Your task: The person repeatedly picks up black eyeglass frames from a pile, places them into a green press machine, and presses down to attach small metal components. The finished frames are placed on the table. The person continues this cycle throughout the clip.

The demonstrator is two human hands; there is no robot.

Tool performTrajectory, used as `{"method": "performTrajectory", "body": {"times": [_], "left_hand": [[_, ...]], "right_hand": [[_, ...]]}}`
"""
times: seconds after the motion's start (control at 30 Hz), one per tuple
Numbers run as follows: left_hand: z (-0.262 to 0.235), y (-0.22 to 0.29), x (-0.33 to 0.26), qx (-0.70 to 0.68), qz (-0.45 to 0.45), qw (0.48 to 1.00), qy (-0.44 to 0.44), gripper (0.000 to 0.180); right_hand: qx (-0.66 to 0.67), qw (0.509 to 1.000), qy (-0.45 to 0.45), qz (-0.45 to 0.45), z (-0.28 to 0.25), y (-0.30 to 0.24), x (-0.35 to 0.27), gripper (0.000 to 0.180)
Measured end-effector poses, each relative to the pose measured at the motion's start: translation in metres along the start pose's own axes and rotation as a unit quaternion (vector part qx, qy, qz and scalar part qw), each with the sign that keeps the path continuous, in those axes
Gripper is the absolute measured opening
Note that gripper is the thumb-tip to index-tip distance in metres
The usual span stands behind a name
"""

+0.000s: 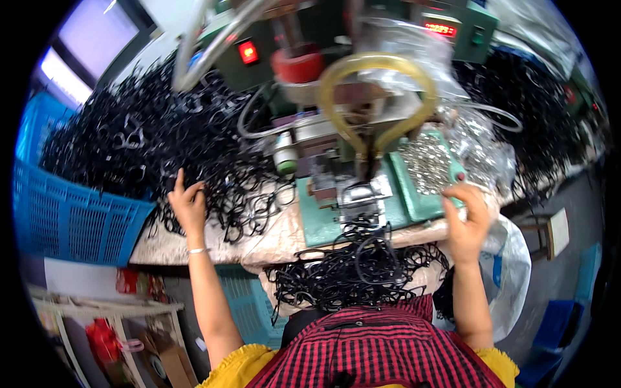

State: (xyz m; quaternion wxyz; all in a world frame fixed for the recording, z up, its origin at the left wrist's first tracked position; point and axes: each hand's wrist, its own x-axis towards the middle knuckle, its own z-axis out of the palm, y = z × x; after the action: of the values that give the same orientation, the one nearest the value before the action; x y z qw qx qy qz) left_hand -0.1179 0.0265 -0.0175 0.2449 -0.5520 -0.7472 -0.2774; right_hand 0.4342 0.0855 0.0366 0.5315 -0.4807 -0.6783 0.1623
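Observation:
My left hand (187, 205) is over the front of a large heap of thin black looped pieces (155, 142), which look like spectacle frames. Its fingers are apart, the forefinger stretched out, and I see nothing held. On the right, my right hand (471, 216) is at the edge of a green tray (420, 210) filled with small silvery metal parts (424, 161). Thumb and forefinger are bent with a gap between them, and nothing shows there. Between my hands stands a bench machine (365, 155) on a green base (318, 223). More black looped pieces (362, 271) lie in front of it, near my lap.
A yellowish hose loop (378, 59) arches over the machine. Control boxes with red displays (248, 52) stand behind. At left is a blue plastic basket (77, 216). Clear plastic bags (482, 149) and another black heap (524, 110) are at right. A stool (557, 233) stands beyond.

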Motion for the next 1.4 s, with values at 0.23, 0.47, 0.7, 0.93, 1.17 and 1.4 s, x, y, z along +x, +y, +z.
{"method": "performTrajectory", "body": {"times": [0.23, 0.47, 0.7, 0.93, 1.17, 1.4], "left_hand": [[-0.022, 0.08, 0.028, -0.124, -0.118, 0.985, 0.037, 0.023], [-0.04, 0.142, 0.043, -0.377, -0.265, 0.886, 0.062, 0.029], [-0.151, 0.278, -0.017, -0.816, -0.122, 0.501, -0.261, 0.033], [-0.088, 0.33, -0.027, -0.763, -0.35, 0.189, -0.509, 0.033], [-0.081, 0.33, -0.034, -0.795, -0.353, 0.156, -0.467, 0.025], [-0.098, 0.3, -0.039, -0.761, -0.235, 0.281, -0.535, 0.039]], "right_hand": [[0.296, 0.95, -0.053, 0.084, 0.082, -0.035, 0.035, 0.037], [0.381, 0.909, -0.074, 0.149, 0.088, -0.056, 0.032, 0.048], [0.329, 0.925, -0.141, 0.124, 0.057, -0.079, 0.027, 0.056], [-0.267, 0.957, -0.11, 0.015, 0.05, 0.046, 0.041, 0.027], [-0.252, 0.967, -0.04, -0.016, 0.046, 0.094, 0.022, 0.013], [-0.218, 0.976, -0.012, -0.015, 0.051, 0.067, 0.031, 0.01]]}}
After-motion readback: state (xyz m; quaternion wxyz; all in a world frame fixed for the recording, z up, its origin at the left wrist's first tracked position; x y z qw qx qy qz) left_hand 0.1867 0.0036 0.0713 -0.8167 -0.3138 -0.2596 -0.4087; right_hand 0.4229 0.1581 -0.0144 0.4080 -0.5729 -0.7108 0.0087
